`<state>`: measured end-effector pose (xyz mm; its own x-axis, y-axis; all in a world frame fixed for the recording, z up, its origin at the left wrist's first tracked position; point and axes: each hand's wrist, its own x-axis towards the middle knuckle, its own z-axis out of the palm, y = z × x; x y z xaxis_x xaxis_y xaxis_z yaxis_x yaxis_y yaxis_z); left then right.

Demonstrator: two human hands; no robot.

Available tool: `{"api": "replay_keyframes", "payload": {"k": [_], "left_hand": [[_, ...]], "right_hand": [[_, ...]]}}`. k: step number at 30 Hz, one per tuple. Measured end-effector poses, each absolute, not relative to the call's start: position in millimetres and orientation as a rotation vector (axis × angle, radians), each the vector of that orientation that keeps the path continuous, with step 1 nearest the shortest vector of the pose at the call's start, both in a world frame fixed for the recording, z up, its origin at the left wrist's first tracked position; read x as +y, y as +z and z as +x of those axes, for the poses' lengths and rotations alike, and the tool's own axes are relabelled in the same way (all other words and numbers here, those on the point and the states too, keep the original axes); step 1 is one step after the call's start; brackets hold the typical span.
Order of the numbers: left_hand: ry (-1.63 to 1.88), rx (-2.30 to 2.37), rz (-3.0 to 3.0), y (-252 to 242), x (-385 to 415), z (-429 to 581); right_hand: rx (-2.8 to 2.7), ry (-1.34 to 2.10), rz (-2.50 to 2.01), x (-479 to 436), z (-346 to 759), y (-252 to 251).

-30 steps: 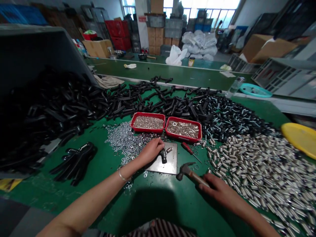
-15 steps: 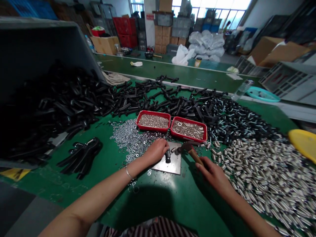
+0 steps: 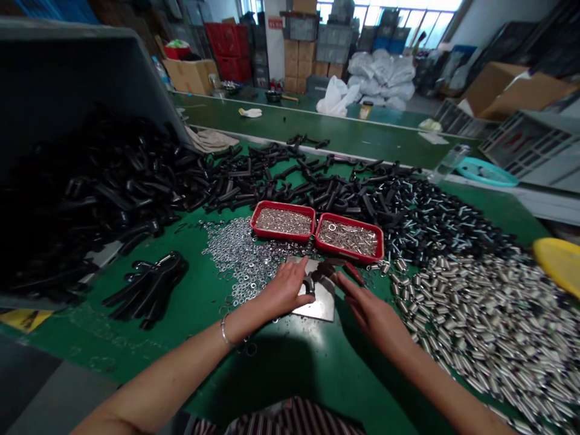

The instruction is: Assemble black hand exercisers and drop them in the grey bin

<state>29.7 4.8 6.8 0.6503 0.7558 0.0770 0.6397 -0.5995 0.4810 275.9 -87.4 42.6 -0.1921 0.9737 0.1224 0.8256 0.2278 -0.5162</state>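
My left hand (image 3: 286,289) is closed on a small black part (image 3: 310,283) that stands on a steel plate (image 3: 319,305) lying on the green table. My right hand (image 3: 372,309) grips the handle of a hammer. The hammer's dark head (image 3: 323,270) is blurred and sits right at the black part, just above the plate. Two red trays (image 3: 283,209) (image 3: 379,248) full of small silver pieces lie just beyond the plate. A red-handled screwdriver (image 3: 356,273) rests by my right fingers.
Silver washers (image 3: 238,254) are heaped left of the plate and silver sleeves (image 3: 489,314) to the right. Black handles (image 3: 113,187) and black bolts (image 3: 430,220) fill the far side. A bundle of black parts (image 3: 149,289), a yellow dish (image 3: 560,261) and a grey bin (image 3: 67,78) border the area.
My right hand lifted the hammer off the table and swung its head left onto the black part. My left hand stayed on the part at the plate.
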Motion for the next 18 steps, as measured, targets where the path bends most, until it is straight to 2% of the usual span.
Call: {"api": "replay_keyframes", "payload": {"k": [4, 10, 15, 18], "left_hand": [[0.408, 1.095, 2.399, 10, 6, 30], [0.511, 1.051, 2.37, 5, 6, 29], [0.554, 1.063, 2.337, 1, 0, 25], [0.687, 1.154, 2.141, 5, -13, 26]], "right_hand": [[-1.885, 0.72, -1.688, -90, 283, 35], [-1.916, 0.524, -1.567, -98, 267, 42], [-1.958, 0.545, -1.654, -87, 278, 20], [-1.858, 0.419, -1.714, -83, 288, 8]]}}
